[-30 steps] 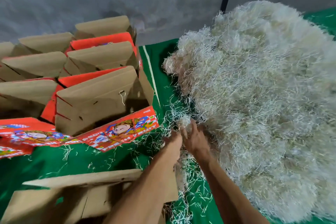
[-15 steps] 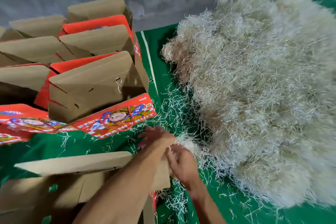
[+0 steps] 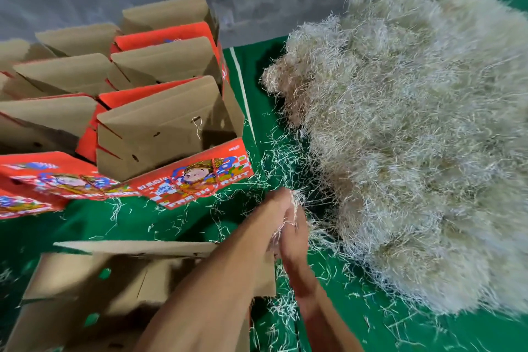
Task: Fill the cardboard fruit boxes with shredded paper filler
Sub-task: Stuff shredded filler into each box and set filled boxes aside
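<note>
Fingers [image 3: 294,226] of both hands clutch wispy shredded paper [image 3: 288,208] tuft beside fluffy pile [image 3: 414,137].

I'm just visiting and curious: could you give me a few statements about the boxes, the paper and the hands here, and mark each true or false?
1. The big pile of shredded paper lies right of the boxes. True.
2. The nearest red box is packed full of filler. False: only a strand or two shows inside.
3. Both hands, left hand and right hand, meet over a small tuft of paper. True.
4. The table cover is blue. False: it is green.
</note>
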The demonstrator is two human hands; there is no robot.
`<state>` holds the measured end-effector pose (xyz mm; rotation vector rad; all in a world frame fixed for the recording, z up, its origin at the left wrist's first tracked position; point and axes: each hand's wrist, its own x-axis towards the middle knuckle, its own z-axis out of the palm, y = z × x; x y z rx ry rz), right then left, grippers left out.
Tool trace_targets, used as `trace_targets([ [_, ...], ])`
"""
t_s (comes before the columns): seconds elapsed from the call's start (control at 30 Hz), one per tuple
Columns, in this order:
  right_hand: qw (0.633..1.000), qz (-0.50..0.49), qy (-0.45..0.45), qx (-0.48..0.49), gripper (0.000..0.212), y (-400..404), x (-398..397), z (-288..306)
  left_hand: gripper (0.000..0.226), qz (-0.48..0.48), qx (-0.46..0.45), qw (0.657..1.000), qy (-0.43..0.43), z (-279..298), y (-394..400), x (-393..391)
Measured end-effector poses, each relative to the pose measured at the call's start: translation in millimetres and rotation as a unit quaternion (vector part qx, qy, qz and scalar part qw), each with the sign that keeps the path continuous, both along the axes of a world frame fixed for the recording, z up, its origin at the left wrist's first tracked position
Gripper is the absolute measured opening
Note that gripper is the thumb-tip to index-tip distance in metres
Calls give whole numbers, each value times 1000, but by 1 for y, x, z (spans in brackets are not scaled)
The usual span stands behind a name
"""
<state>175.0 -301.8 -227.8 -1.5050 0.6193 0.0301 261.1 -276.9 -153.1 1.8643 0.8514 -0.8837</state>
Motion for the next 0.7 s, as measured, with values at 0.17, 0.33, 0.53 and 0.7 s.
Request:
trace_targets([
  [0.17, 987, -81, -8, 137, 103, -9, 34, 41, 35, 181, -79, 975, -98, 36, 1, 17],
  [0.33, 994, -67, -85, 0, 80, -9, 64, 114, 31, 97, -59, 963, -246, 100, 13, 19],
  [0.53, 983, -40, -174, -35, 67, 17, 40, 212, 85, 6, -131, 908, -398, 184, 73, -42],
  [0.7, 972, 75, -207, 79, 58, 78, -17, 268, 58, 153, -303, 824, -453, 212, 138, -103],
])
